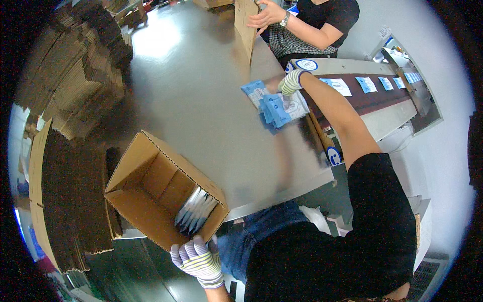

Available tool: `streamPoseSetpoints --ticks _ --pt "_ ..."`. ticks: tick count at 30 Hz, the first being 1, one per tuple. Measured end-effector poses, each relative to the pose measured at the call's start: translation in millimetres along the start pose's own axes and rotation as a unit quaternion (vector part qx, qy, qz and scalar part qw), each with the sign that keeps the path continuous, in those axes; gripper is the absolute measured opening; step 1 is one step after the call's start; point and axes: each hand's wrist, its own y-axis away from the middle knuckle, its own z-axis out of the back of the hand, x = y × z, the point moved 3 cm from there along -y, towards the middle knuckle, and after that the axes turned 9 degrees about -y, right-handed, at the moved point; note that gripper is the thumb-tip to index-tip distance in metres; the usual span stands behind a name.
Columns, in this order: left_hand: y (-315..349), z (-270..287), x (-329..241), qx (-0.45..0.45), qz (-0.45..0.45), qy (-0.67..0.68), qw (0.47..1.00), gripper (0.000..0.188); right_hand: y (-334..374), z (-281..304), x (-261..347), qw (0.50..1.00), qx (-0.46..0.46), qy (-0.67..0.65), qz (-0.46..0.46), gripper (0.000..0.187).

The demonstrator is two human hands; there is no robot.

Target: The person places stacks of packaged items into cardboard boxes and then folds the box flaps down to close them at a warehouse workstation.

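My left hand [198, 262], in a striped knit glove, has its fingers curled over the near edge of an open cardboard box [143, 215]. The box is tilted toward me, and several silvery-blue packets [195, 210] stand in a row inside it. My right arm is stretched out to the far right of the metal table. There my right hand [290, 83], gloved the same way, is closed on flat blue-and-white packets [282, 110], its fingertips bent down and partly hidden. More of these packets lie overlapped under and beside it.
A conveyor belt [372, 100] at the right carries spaced blue-and-white packets [366, 84]. Across the metal table [201, 85], a co-worker's hand [266, 16] holds a cardboard piece [245, 30]. Tall stacks of flattened cardboard [75, 85] fill the left side.
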Motion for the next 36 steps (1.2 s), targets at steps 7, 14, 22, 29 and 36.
streamPoseSetpoints --ticks 7,14,22,29,36 --pt "5 -2 3 0.001 0.012 -0.007 1.000 0.029 31 -39 205 0.985 0.108 -0.002 -0.134 0.059" --pt "4 -2 1 -0.003 -0.002 0.009 1.000 0.029 74 -76 336 0.984 -0.164 -0.055 -0.047 0.076" --pt "17 -4 -4 0.041 -0.009 0.024 0.999 0.021 98 36 373 0.819 -0.428 -0.283 0.256 0.073" --pt "19 13 -7 0.072 -0.037 -0.025 0.996 0.018 29 93 483 0.869 -0.439 0.096 0.209 0.051" --pt "21 8 -12 0.073 -0.023 0.016 0.997 0.024 -6 -6 485 0.852 -0.379 0.162 0.322 0.027"
